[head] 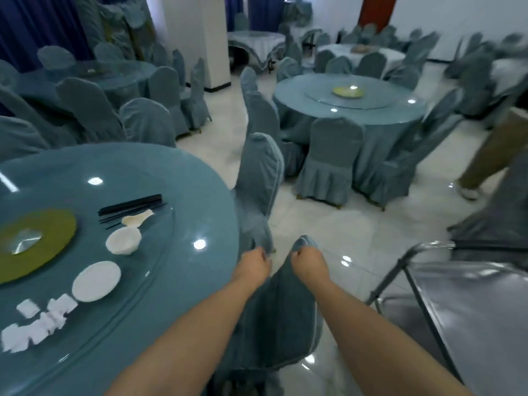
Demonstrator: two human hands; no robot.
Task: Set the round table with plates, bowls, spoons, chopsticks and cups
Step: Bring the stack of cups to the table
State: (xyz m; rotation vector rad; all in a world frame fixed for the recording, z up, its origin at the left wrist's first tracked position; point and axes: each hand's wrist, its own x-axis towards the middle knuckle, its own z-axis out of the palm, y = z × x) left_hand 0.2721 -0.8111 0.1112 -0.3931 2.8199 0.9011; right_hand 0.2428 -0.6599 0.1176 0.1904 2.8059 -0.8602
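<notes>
On the bench: round blue bench (177,252) at left carries the task's things on a glass turntable (160,224)
Chopsticks: one bundle of black chopsticks (130,207) lies at the far side; count too blurred to tell
Spoon: one white spoon (137,218) lies just beside the chopsticks, on their near side
Bowl: one white bowl (123,240) stands near the spoon, on its near side
Plate: one white plate (96,280) lies nearer than the bowl, apart from it
Cups: a cluster of small white cups (40,321) at the near left; blurred, count unclear
Mat: one green ring mat (43,252) at the turntable's middle
Left hand: left hand (253,265) grips the top of a covered chair (285,315); fingers curled on the cloth
Right hand: right hand (310,264) grips the same chair top; fingers curled on the cloth
Chair: stands just beside the bench edge, between it and a metal cart (457,310)
Beyond: a second chair (260,172) stands at the bench; one person's leg (491,152) at far right
</notes>
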